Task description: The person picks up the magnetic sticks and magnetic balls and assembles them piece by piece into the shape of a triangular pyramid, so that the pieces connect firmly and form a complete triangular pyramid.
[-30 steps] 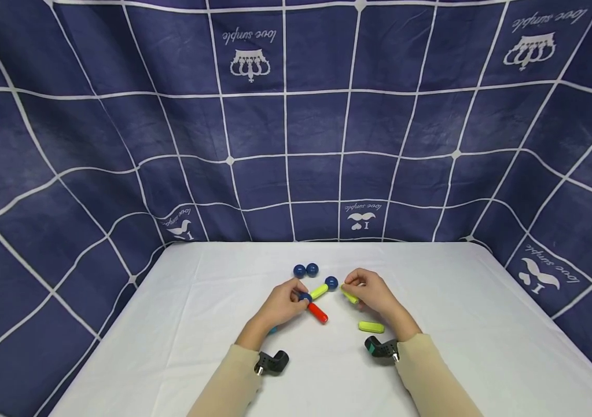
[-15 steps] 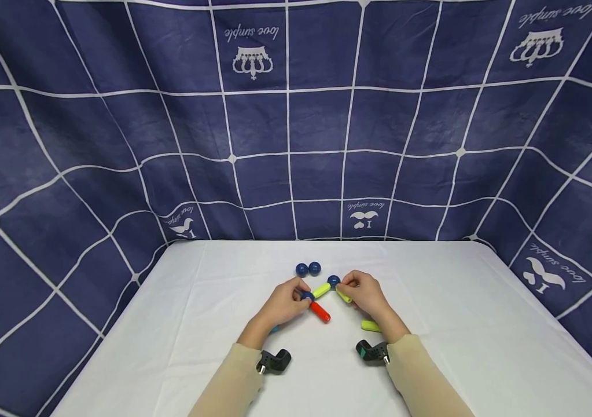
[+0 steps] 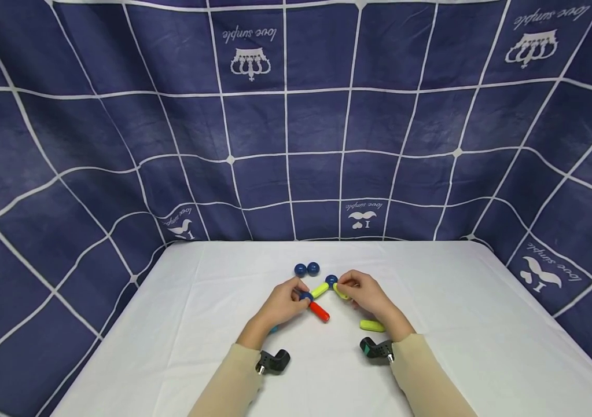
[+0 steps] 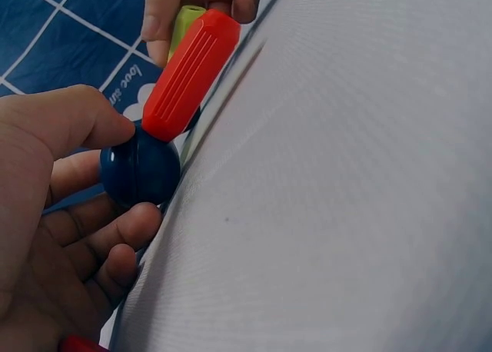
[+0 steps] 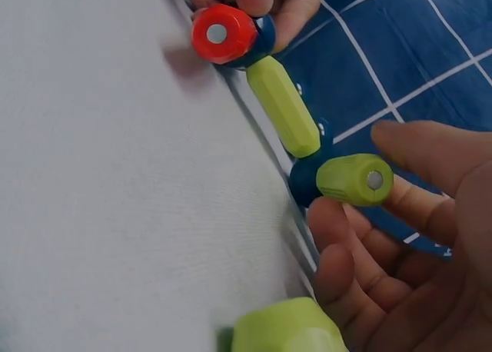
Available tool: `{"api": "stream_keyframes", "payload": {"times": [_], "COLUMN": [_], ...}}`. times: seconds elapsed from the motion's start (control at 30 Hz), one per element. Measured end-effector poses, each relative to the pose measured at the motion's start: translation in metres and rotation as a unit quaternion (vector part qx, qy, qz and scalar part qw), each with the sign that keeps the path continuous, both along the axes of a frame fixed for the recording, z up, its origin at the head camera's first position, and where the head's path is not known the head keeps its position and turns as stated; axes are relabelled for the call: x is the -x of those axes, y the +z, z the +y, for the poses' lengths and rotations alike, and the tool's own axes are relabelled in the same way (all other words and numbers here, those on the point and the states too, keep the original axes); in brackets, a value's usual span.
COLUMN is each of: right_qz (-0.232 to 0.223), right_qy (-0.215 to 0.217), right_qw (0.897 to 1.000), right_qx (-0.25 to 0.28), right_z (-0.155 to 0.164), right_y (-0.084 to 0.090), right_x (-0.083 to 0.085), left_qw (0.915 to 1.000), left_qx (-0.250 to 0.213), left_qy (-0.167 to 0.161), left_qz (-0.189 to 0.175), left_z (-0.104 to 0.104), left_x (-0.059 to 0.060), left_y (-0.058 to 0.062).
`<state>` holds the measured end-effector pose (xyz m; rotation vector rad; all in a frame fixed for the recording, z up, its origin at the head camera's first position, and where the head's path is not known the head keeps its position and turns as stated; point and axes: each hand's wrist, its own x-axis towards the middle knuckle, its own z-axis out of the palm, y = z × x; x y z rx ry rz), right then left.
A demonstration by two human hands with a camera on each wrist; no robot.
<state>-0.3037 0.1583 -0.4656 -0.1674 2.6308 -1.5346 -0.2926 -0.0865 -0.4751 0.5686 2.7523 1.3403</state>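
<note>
The left hand [image 3: 282,302] has its thumb and fingers curled round a dark blue ball [image 4: 140,167], pinching it. A red stick [image 3: 319,311] is stuck to this ball and lies on the white table [image 3: 197,324], pointing toward the person. A yellow-green stick [image 3: 319,289] also joins this ball and runs up to a second blue ball [image 3: 331,281].

The right hand [image 3: 363,294] is curled too. Its thumb and fingers pinch another yellow-green stick [image 5: 354,180], and the tip of that stick touches the second blue ball. So the balls and sticks make a little zigzag chain between the two hands.

Just past the second blue ball, farther from the person, two more blue balls [image 3: 306,269] sit side by side and touch each other. A loose yellow-green stick [image 3: 372,326] lies near the right wrist, on the near side of the chain. A small bit of light blue [image 3: 273,330] peeks out from under the left hand; what it is cannot be told.

The blue cloth [image 3: 296,127] behind the table has white lines and upside-down words that read "love simple", with a crown picture. Lower down are small birds and a moustache with more tiny writing, too small to read.

A black camera holder [image 3: 274,361] sits on each wrist.
</note>
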Motion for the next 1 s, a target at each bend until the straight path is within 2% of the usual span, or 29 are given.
{"api": "stream_keyframes", "payload": {"times": [0.27, 0.5, 1.0], "right_qz": [0.003, 0.027, 0.009], "right_qy": [0.081, 0.114, 0.066], "right_qw": [0.996, 0.992, 0.997], "right_qx": [-0.019, -0.045, -0.03], "right_z": [0.005, 0.008, 0.011], "right_y": [0.004, 0.003, 0.001], "right_x": [-0.004, -0.002, 0.0], "left_qw": [1.0, 1.0, 0.9998], "left_qx": [-0.001, -0.003, 0.02], "left_qy": [0.001, -0.001, 0.0], "left_qz": [0.002, 0.003, 0.008], "left_z": [0.001, 0.001, -0.001], "left_x": [0.001, 0.001, 0.0], "left_y": [-0.001, -0.001, -0.001]}}
